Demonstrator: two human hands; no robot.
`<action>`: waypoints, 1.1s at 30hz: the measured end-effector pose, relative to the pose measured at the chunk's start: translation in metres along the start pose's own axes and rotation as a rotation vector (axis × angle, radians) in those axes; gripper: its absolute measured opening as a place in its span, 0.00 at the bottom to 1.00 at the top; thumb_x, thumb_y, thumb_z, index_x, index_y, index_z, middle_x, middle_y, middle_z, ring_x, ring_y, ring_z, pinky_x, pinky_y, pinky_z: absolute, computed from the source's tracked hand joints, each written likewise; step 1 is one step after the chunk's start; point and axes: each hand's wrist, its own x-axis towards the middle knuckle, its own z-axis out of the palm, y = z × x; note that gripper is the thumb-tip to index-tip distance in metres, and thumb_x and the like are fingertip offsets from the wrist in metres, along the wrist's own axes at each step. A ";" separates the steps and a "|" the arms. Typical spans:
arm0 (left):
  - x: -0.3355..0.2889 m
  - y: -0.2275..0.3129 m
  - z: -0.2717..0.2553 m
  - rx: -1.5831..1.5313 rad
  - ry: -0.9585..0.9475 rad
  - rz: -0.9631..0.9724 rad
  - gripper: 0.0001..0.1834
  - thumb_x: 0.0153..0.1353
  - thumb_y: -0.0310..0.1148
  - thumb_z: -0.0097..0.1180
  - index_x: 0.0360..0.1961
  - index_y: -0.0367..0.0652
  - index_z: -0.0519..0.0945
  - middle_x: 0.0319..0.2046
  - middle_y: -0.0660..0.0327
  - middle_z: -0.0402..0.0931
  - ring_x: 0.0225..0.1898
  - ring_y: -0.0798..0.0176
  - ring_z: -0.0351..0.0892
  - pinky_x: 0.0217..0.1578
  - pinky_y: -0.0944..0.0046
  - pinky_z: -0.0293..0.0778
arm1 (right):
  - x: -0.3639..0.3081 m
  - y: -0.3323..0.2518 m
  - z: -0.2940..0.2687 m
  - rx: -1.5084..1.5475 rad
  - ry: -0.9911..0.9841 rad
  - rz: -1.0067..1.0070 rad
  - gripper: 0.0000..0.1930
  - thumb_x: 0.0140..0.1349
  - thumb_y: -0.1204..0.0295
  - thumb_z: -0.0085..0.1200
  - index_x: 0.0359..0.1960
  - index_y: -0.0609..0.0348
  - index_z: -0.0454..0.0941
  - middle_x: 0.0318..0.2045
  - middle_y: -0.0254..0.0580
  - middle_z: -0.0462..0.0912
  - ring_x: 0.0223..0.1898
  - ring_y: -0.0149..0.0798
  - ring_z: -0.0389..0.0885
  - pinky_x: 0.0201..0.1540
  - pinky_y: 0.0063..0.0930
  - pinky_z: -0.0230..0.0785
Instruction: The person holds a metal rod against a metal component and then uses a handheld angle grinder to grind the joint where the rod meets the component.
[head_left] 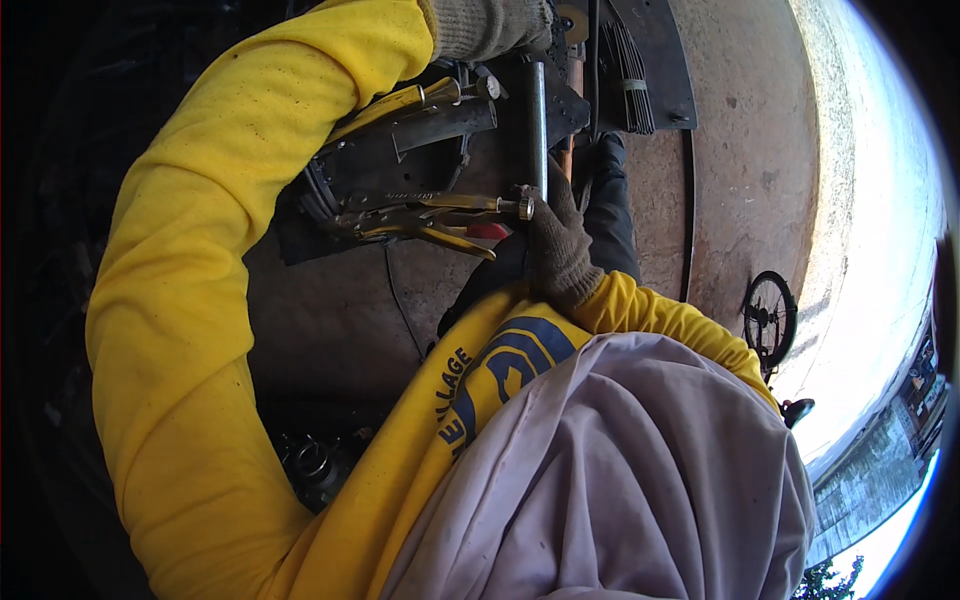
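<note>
Concrete floor (740, 180) is spreading beyond a dark metal panel (675, 60) while a gloved right hand (562, 250) is grasping a metal tube (539, 130).
The tube is running from that glove toward the gloved left hand (488, 28), left of the panel; yellow-handled locking pliers (430, 212) are ending just beside the right glove. Whether the left hand is closing on anything, I cannot tell. A bundle of thin rods (630, 80) is resting near the panel's lower edge.
</note>
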 end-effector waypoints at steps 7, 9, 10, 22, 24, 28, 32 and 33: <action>-0.004 0.003 0.004 0.003 0.011 -0.049 0.13 0.63 0.32 0.57 0.48 0.55 0.85 0.46 0.61 0.82 0.52 0.54 0.83 0.53 0.56 0.78 | 0.000 -0.006 0.000 -0.014 -0.003 0.034 0.38 0.68 0.57 0.57 0.73 0.61 0.57 0.56 0.53 0.78 0.56 0.42 0.79 0.61 0.35 0.71; -0.006 0.005 0.004 -0.003 0.021 -0.065 0.13 0.63 0.32 0.57 0.48 0.54 0.85 0.45 0.61 0.82 0.51 0.54 0.83 0.52 0.56 0.79 | 0.003 0.005 -0.004 -0.084 -0.003 0.019 0.39 0.67 0.55 0.57 0.73 0.61 0.57 0.57 0.54 0.77 0.58 0.44 0.78 0.63 0.36 0.69; -0.008 0.006 0.005 -0.003 0.024 -0.077 0.13 0.62 0.31 0.58 0.48 0.54 0.85 0.45 0.61 0.82 0.50 0.54 0.83 0.52 0.57 0.79 | 0.004 0.005 -0.003 -0.159 -0.006 0.009 0.40 0.66 0.53 0.57 0.73 0.60 0.57 0.59 0.56 0.76 0.60 0.47 0.77 0.65 0.36 0.66; -0.021 0.011 0.005 -0.099 0.106 -0.176 0.15 0.62 0.27 0.57 0.50 0.51 0.83 0.45 0.59 0.82 0.49 0.54 0.83 0.53 0.56 0.79 | 0.007 -0.065 -0.046 -0.310 -0.146 0.313 0.28 0.68 0.58 0.57 0.64 0.58 0.71 0.37 0.41 0.83 0.35 0.33 0.83 0.43 0.28 0.76; -0.013 0.009 0.004 -0.133 0.148 -0.186 0.15 0.62 0.27 0.56 0.49 0.51 0.84 0.45 0.60 0.82 0.49 0.54 0.83 0.53 0.56 0.79 | 0.003 -0.071 -0.071 -0.409 -0.131 0.277 0.26 0.68 0.57 0.58 0.62 0.59 0.74 0.36 0.40 0.83 0.34 0.32 0.82 0.42 0.28 0.75; -0.039 0.012 -0.011 -0.309 0.089 -0.330 0.14 0.61 0.29 0.57 0.49 0.51 0.84 0.44 0.60 0.81 0.48 0.52 0.83 0.53 0.56 0.78 | -0.027 -0.101 -0.113 -0.552 -0.289 0.366 0.24 0.68 0.64 0.58 0.62 0.60 0.74 0.34 0.36 0.82 0.34 0.29 0.79 0.39 0.26 0.74; -0.027 0.002 -0.005 -0.517 0.271 -0.250 0.15 0.61 0.32 0.61 0.49 0.52 0.84 0.44 0.60 0.81 0.47 0.52 0.82 0.52 0.56 0.78 | -0.053 -0.082 -0.197 -0.375 -0.056 0.313 0.23 0.70 0.65 0.56 0.64 0.62 0.73 0.29 0.30 0.78 0.22 0.23 0.72 0.24 0.19 0.66; -0.027 0.004 -0.008 -0.522 0.268 -0.250 0.15 0.61 0.32 0.61 0.49 0.52 0.84 0.44 0.60 0.81 0.47 0.52 0.82 0.52 0.56 0.78 | -0.047 -0.077 -0.211 -0.310 0.070 0.285 0.24 0.70 0.65 0.57 0.64 0.61 0.73 0.28 0.30 0.77 0.22 0.23 0.71 0.23 0.19 0.66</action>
